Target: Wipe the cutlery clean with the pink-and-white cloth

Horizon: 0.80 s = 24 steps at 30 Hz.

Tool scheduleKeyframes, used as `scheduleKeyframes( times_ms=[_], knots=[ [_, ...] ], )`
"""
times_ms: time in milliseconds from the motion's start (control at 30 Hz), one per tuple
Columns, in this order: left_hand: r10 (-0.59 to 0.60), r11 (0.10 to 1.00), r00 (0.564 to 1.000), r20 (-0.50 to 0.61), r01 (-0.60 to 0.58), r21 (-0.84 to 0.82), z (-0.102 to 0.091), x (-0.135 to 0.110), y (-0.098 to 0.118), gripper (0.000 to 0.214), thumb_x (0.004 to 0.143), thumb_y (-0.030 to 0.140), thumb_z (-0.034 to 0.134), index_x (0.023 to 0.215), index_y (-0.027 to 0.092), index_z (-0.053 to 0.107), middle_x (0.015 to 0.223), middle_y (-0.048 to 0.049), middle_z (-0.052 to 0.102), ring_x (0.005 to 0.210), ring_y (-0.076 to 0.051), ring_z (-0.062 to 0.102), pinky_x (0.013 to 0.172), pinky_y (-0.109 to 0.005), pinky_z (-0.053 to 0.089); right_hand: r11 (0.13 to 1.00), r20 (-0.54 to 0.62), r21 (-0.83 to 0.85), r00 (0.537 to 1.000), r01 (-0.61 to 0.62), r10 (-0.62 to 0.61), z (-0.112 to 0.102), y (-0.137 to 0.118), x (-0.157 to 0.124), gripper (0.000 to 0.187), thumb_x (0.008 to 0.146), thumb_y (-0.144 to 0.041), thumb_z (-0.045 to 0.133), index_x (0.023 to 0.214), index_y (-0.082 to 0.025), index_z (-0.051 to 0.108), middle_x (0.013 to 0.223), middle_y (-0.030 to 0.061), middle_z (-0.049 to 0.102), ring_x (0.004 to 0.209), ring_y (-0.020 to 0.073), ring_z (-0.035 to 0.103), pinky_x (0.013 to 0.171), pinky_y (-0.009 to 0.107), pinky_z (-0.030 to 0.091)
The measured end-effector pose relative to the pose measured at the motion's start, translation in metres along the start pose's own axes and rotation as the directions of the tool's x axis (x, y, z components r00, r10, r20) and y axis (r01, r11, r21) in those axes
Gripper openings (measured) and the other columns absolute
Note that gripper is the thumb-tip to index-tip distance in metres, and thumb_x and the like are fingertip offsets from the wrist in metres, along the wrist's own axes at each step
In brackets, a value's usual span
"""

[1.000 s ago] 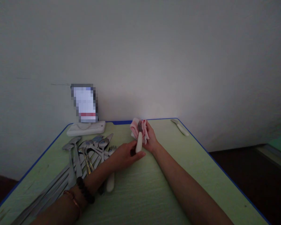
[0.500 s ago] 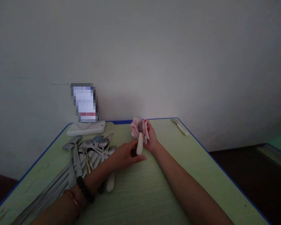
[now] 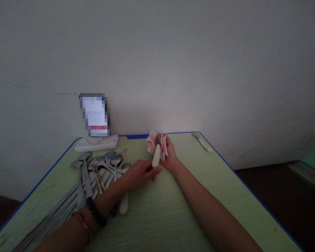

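Observation:
A fork (image 3: 156,155) with a white handle is held upright over the table's middle, its metal tines partly hidden in a folded pink and white cloth (image 3: 151,141). My left hand (image 3: 140,174) is closed at the lower end of the handle, its fingertips partly hidden behind it. Wrapped round the cloth from the right, my right hand (image 3: 170,154) keeps it against the tines. Beside my left forearm lies a pile of cutlery, with spoons (image 3: 116,161), forks and long metal handles overlapping.
A piece of cutlery with a white handle (image 3: 204,144) lies alone near the table's right edge. At the back left, a phone with a blurred screen (image 3: 96,117) leans above a white block (image 3: 97,143). The green table (image 3: 152,220) has a blue rim against the wall.
The fork has moved slightly up and farther into the pink cloth, my left fingers following its handle. My right hand has hardly moved.

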<state>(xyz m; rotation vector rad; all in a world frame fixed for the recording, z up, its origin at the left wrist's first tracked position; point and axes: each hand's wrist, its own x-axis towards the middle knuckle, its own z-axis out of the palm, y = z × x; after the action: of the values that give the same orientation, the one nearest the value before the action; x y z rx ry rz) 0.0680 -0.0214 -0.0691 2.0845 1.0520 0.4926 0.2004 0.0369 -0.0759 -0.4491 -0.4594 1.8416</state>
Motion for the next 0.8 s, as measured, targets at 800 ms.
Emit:
scheduleKeyframes(
  times_ms=[800],
  knots=[
    [0.017,0.998,0.998,-0.061,-0.021,-0.061,-0.0009,-0.0002,0.0026,0.035,0.091,0.042,0.028,0.073,0.019,0.048,0.063,0.0012,0.059,0.059,-0.013,0.053,0.061,-0.024,0.04,1.0,-0.017,0.016,1.0,-0.026,0.026,-0.0009,-0.0012,0.0012,0.041,0.085,-0.046,0.036,0.08,-0.016,0.064,0.065,0.0044,0.069,0.069,0.0193,0.066,0.072,0.033,0.054]
  ],
)
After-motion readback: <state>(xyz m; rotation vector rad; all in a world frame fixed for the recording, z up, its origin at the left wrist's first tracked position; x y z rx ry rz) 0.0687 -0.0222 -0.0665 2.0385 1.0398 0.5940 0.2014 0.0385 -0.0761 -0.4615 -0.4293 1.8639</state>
